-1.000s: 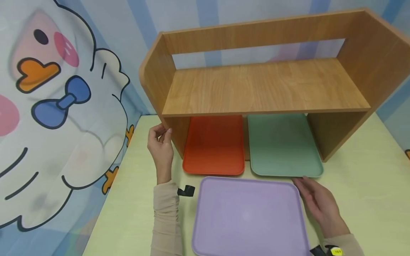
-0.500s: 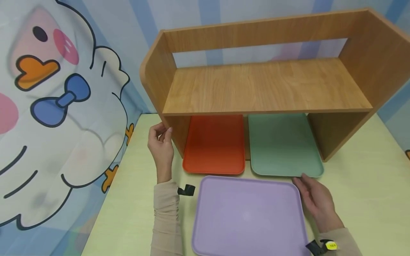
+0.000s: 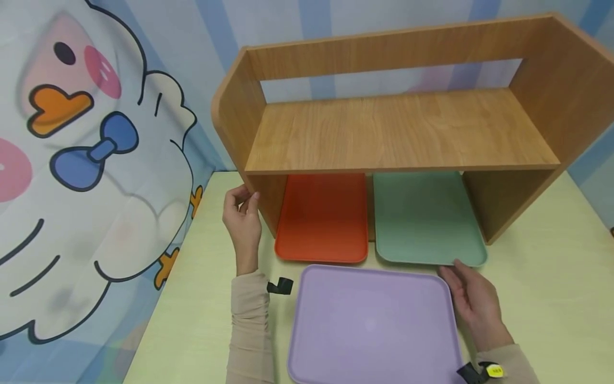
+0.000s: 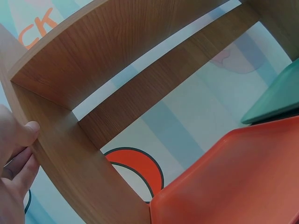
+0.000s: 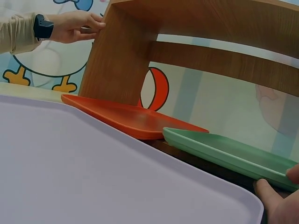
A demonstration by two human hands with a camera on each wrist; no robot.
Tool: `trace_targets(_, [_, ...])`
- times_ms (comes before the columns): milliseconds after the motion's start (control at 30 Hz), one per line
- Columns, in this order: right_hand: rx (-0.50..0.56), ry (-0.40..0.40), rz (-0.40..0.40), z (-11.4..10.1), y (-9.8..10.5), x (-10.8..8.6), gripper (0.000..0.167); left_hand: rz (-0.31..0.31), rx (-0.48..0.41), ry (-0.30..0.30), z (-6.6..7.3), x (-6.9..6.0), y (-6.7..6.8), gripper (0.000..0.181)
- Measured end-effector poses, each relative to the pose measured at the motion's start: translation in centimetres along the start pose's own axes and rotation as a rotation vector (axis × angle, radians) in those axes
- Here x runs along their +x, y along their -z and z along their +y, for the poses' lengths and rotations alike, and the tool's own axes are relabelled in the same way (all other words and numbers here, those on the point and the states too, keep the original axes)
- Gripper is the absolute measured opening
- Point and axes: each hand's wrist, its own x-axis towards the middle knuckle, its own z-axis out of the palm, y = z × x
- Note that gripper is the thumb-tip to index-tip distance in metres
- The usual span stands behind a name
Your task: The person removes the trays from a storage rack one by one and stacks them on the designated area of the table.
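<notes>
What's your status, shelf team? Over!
Left grip holding wooden shelf, left side. Right grip pinching green tray, front rim. Purple tray close in front, maybe blocking.

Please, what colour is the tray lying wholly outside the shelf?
The tray is light purple, clearest in the head view.

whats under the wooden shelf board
Beneath the board, a red tray and a green tray sit side by side, front ends sticking out. In the head view, it covers their back ends.

The red-orange tray [image 3: 321, 218], green tray [image 3: 427, 218] and lilac tray [image 3: 374, 325] are plain; the brown shelf [image 3: 398, 130] shows wood grain; blue stripes line the backdrop [image 3: 278, 21].
</notes>
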Motion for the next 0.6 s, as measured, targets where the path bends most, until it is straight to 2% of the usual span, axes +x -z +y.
trace_targets(267, [0.088,0.035,-0.034,-0.4,0.1,-0.1,0.018,0.006,0.003,0.001,0.1,-0.1,0.0,0.027])
trace_targets(400, [0.088,0.056,-0.04,-0.4,0.4,-0.3,0.025,0.007,0.012,0.0,-1.4,0.4,-0.1,0.027])
trace_targets(467, [0.075,0.066,-0.047,-0.5,0.4,-0.5,0.048,0.011,0.011,-0.002,-2.1,0.6,-0.2,0.028])
trace_targets(567, [0.058,0.076,-0.06,-0.6,0.5,-0.6,0.067,0.017,0.003,-0.006,-2.9,0.9,-0.1,0.028])
trace_targets(600, [0.057,0.08,-0.068,-0.6,0.5,-0.7,0.068,0.018,-0.001,-0.008,-3.0,0.9,-0.1,0.027])
